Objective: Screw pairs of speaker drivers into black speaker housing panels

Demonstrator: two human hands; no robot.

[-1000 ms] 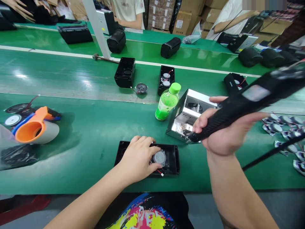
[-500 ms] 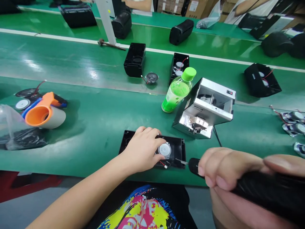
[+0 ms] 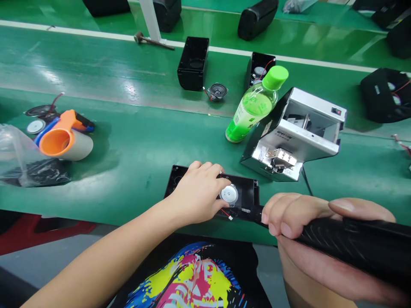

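My left hand (image 3: 199,192) rests on a black plastic speaker housing (image 3: 245,192), its fingertips beside a round speaker driver (image 3: 229,194) with a white centre. A red wire with a small white connector (image 3: 230,217) shows below the driver. My right hand (image 3: 298,220) grips a black electric screwdriver (image 3: 353,241) lying nearly level. The tool's tip meets the housing's lower right corner, partly hidden by my fingers.
A silver screw-feeding machine (image 3: 289,134) and a green-capped bottle (image 3: 253,105) stand just beyond the housing. An orange tape dispenser (image 3: 66,139) and a plastic bag (image 3: 16,149) lie left. Further black housings (image 3: 192,64) and a loose speaker (image 3: 217,91) sit on the green belt.
My right hand has brought the screwdriver down from above the silver machine to the housing's lower right corner. My left hand stays on the housing, and the view has tilted slightly.
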